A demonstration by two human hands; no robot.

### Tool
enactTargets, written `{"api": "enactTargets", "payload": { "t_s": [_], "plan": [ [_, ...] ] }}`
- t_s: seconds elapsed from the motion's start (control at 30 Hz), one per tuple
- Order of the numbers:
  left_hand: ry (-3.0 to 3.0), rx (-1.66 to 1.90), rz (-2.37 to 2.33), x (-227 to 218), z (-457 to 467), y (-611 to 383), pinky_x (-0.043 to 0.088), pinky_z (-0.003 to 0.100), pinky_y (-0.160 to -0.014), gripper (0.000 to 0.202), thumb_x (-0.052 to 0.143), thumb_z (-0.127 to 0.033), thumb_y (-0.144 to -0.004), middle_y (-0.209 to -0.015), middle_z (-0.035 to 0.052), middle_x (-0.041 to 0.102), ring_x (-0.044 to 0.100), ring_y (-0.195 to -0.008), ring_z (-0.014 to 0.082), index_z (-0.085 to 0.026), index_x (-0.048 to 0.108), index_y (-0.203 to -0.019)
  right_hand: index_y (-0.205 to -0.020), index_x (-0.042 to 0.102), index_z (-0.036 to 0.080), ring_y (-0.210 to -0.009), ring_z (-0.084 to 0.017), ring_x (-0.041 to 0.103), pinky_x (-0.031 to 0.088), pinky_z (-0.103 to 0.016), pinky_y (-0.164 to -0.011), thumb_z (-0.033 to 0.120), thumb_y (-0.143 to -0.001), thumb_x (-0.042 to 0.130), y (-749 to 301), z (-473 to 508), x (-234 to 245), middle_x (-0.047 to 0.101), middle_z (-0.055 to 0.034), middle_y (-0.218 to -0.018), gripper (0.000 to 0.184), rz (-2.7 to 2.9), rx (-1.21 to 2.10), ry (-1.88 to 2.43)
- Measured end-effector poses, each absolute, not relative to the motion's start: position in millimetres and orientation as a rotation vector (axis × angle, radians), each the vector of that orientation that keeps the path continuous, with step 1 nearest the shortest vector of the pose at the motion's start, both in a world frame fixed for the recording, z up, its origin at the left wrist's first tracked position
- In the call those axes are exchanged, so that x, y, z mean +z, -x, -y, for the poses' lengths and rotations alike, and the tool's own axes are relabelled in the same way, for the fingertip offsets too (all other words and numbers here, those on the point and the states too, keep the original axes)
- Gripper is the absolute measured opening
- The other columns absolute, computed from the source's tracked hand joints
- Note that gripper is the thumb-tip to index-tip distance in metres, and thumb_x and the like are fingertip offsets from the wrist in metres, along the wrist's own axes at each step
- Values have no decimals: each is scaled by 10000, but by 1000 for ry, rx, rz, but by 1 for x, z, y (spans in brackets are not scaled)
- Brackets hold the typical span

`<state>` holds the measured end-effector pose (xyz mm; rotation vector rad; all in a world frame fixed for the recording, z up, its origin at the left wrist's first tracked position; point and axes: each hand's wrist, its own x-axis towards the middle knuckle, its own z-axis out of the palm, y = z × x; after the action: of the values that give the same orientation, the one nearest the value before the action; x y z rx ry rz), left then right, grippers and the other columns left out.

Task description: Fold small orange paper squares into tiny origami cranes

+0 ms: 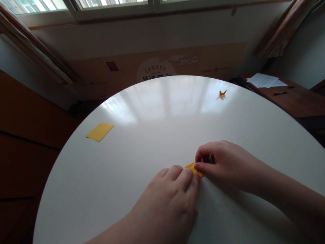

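A small folded piece of yellow origami paper (pixel 190 166) lies on the white round table (pixel 142 145), partly covered by both hands. My left hand (pixel 172 193) rests over its near left side, fingers bent and pressing it to the tabletop. From the right, my right hand (pixel 218 161) pinches the paper's edge between thumb and forefinger. How the hidden part is folded I cannot tell. A flat sheet of yellow paper (pixel 100 131) lies apart at the left, and a small folded paper crane (pixel 222 94) stands near the table's far right edge.
Beyond the table's far edge, a large printed cardboard panel (pixel 101 73) leans below the window (pixel 111 3). At the right, a brown wooden cabinet (pixel 299 101) bears white papers (pixel 264 80). Wooden furniture (pixel 25 156) stands along the left, and curtains hang on both sides.
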<state>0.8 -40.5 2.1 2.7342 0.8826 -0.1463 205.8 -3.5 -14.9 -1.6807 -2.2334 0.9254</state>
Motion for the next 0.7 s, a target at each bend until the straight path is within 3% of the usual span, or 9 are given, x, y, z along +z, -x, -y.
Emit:
{"api": "enactTargets", "payload": {
  "t_s": [0.47,0.7],
  "plan": [
    [-2699,-202,-927,2,39,-1,509,488,-969,413,583,-254,-906,-1291,136,627,548,-1112,323,-122,605,-1296,-779,743,263,-670,-162,636,410,-252,-558,309,-860,607,-211,1,-15,725,13,-743,164,2158,988,1643],
    [-2646,-247,-905,3,37,-2,512,509,-975,449,586,-280,-915,-1279,123,631,544,-1109,318,-118,587,-1334,-712,708,256,-617,-148,602,383,-249,-524,299,-793,673,-210,2,-14,691,32,-685,98,2194,965,1690]
  ]
}}
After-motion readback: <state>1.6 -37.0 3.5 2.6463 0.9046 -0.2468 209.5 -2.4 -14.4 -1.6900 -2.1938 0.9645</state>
